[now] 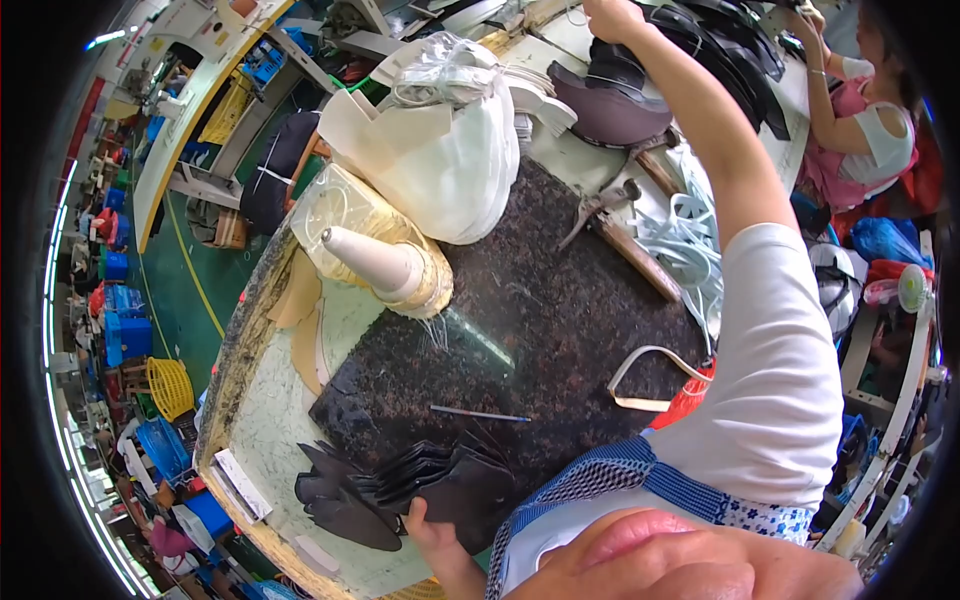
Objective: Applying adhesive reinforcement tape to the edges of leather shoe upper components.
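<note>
My left hand is at the near edge of the table, its thumb over the edge of a fanned stack of black cut pieces and its other fingers mostly hidden. Stretched across to the far side, my right hand has its fingers curled together; what they hold, if anything, is too small to tell. Close to it lie dark curved pieces and a larger pile of black pieces. A thin pen refill rests on the dark stone slab.
A cone of pale thread stands left of the slab's middle, beside stacked white pieces. Hammers with wooden handles lie near white straps. At right, a co-worker in pink works nearby.
</note>
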`<state>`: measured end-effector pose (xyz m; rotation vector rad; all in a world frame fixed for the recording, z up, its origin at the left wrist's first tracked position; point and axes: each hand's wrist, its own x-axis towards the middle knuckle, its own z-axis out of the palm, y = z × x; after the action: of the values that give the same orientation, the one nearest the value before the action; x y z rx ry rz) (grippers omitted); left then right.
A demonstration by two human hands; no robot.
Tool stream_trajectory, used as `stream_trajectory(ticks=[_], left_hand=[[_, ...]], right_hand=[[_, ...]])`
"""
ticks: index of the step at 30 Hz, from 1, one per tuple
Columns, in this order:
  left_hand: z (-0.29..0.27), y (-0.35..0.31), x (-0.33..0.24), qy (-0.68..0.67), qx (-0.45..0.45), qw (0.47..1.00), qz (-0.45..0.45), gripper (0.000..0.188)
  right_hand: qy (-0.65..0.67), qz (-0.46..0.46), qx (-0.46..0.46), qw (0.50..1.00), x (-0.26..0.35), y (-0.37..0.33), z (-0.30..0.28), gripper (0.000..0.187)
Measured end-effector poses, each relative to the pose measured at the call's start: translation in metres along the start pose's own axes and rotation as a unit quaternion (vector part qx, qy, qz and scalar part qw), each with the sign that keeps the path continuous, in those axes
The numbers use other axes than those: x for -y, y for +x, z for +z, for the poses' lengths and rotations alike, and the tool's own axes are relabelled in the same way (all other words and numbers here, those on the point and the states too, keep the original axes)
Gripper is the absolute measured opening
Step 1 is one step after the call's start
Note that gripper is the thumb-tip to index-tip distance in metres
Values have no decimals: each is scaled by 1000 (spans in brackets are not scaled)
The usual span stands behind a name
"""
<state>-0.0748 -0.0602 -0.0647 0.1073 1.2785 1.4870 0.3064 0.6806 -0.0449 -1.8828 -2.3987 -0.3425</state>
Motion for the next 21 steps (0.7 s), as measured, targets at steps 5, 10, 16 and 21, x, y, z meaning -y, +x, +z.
stream_trajectory(ticks=[5, 10, 16, 21], left_hand=[[-50, -8, 25, -2, -108, 994, -3, 63], [-42, -16, 27, -28, -127, 991, 19, 67], [0, -10, 11, 34, -114, 991, 55, 69], [32, 8, -4, -4, 74, 993, 88, 57]], right_hand=[[42, -159, -174, 971, 17, -3, 49, 22], [-45, -214, -106, 970, 27, 1, 23, 22], [-35, 14, -68, 997, 28, 33, 57, 18], [726, -216, -79, 649, 35, -71, -74, 16]])
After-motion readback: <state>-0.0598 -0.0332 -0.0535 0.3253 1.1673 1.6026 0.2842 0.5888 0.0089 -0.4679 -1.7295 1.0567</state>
